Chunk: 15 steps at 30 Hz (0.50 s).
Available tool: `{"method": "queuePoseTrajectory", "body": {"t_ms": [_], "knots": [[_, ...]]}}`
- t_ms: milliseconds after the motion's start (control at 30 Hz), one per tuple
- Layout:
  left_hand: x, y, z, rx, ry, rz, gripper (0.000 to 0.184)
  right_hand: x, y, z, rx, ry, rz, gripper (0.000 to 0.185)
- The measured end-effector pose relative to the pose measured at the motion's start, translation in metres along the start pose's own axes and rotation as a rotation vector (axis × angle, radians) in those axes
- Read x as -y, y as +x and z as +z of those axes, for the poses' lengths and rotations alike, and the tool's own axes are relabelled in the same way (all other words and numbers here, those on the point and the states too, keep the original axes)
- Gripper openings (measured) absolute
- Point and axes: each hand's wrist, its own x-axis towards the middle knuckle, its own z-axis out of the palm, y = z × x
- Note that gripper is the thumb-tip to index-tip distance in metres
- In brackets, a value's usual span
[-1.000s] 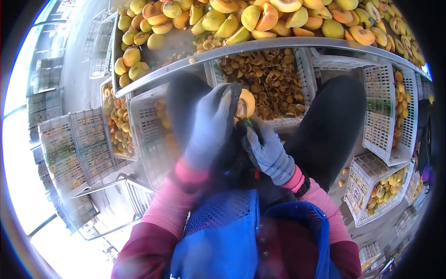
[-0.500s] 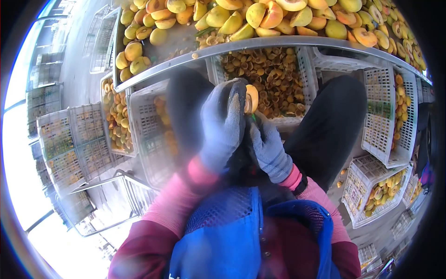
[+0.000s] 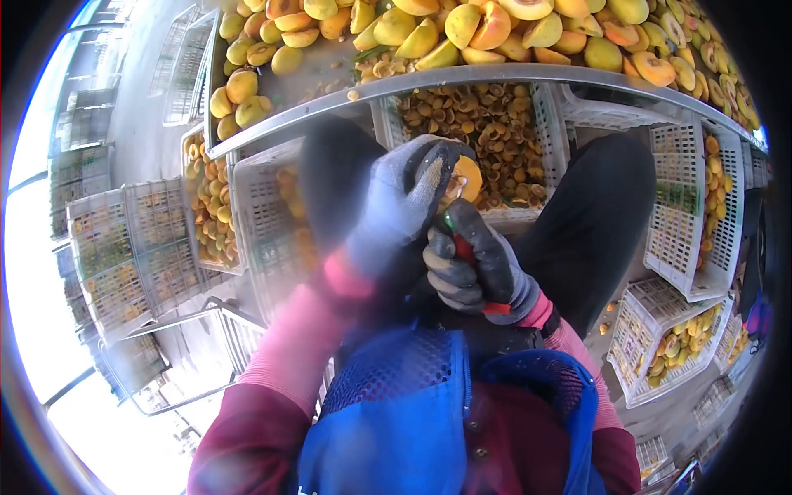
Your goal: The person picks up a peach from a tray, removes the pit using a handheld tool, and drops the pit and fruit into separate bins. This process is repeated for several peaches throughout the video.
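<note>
My left hand, in a grey glove with a dark palm, is closed round a yellow peach half above my lap. The peach's cut face points toward my right hand. In my right hand, also gloved, the fingers wrap a red-handled pitting knife with a green part near its top. The knife's tip is close to the peach's middle; whether it is inside the flesh I cannot tell. Beyond my hands, between my knees, stands a white crate holding many brown-orange pit pieces.
A metal-edged table across the front bears a heap of peach halves. Crates of peaches stand at the left and right, with another crate lower right. My knees flank the pit crate.
My right hand has turned over, so its curled fingers and the red handle now show. The peach half has shifted slightly right and tilted, showing more of its cut face.
</note>
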Motion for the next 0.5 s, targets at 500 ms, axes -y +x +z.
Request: {"method": "queuePoseTrajectory", "body": {"t_ms": [500], "knots": [[0.016, -0.007, -0.178, -0.531, 1.018, -0.151, 0.034, 0.005, 0.018, -0.064, 0.180, 0.245, -0.053, 0.047]]}}
